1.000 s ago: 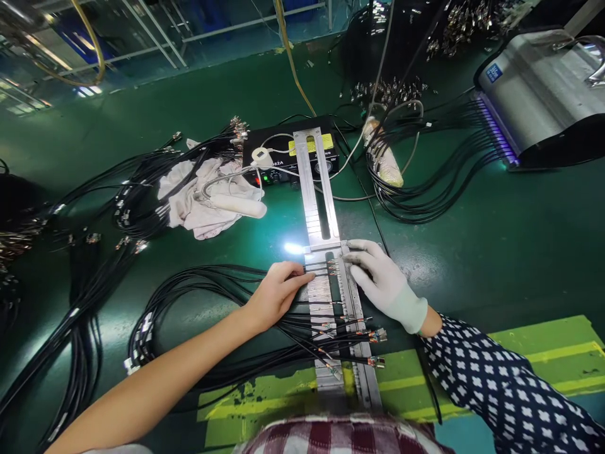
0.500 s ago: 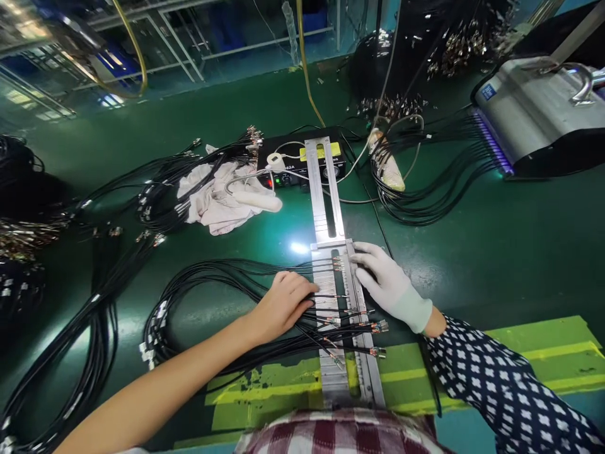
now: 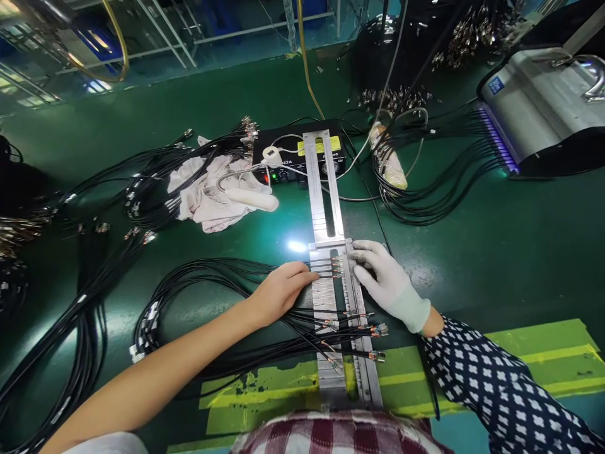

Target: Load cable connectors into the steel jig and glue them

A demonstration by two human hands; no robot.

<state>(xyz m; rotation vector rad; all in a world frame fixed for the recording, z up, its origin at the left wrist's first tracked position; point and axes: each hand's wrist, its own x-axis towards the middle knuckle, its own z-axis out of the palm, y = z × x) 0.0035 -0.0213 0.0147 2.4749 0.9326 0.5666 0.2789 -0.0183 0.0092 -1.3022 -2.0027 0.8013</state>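
My bare left hand is closed in a pinch on a thin black cable at the left edge of a long slotted metal fixture. Several cables lie across the fixture's upper part, their small metal connectors over the slot. My right hand, in a white glove, has its fingers stretched out and slightly apart, fingertips touching the rail on the fixture's right side. Lower down, a loose bunch of black cables crosses the fixture with connector ends to the right.
Behind the fixture sits a black control box with lit indicators. A white cloth and cable bundles are at left. A metal machine with a purple glow stands at right. Green tape runs along the front edge.
My left hand has moved up along the fixture, and more connector ends show at its upper part. My right hand stays at the rail. The view has shifted slightly.
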